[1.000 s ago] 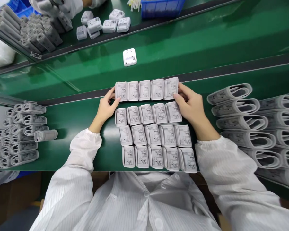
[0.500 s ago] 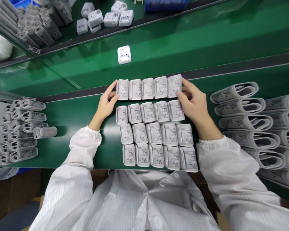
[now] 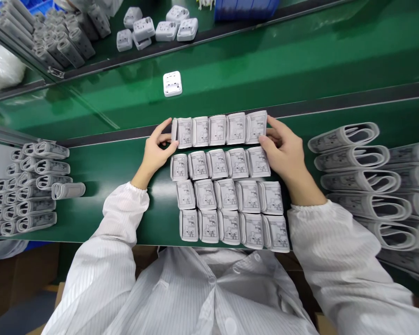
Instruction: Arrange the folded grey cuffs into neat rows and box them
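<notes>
Four rows of folded paper leaflets, printed with line drawings, lie before me. The far row of leaflets (image 3: 217, 130) is between my two hands. My left hand (image 3: 157, 148) grips its left end, thumb in front and fingers behind. At its right end, my right hand (image 3: 284, 146) has its thumb on the front of the last leaflet and its fingers round the back. Close below are the second row (image 3: 218, 164), the third row (image 3: 226, 194) and the nearest row (image 3: 229, 227), which reaches the table's front edge. Neither hand touches these three.
Stacks of looped leaflets (image 3: 356, 180) stand at right, smaller rolled ones (image 3: 35, 204) at left. A white plug adapter (image 3: 172, 83) lies on the green strip (image 3: 265, 65) beyond a dark rail. The shelf above holds more adapters (image 3: 166, 30), rolled leaflets (image 3: 66, 49) and a blue bin (image 3: 246, 9).
The adapter has slid left along the green strip. At the far row's left end, more of the last leaflet's folded side shows by my left thumb. Both hands keep their hold.
</notes>
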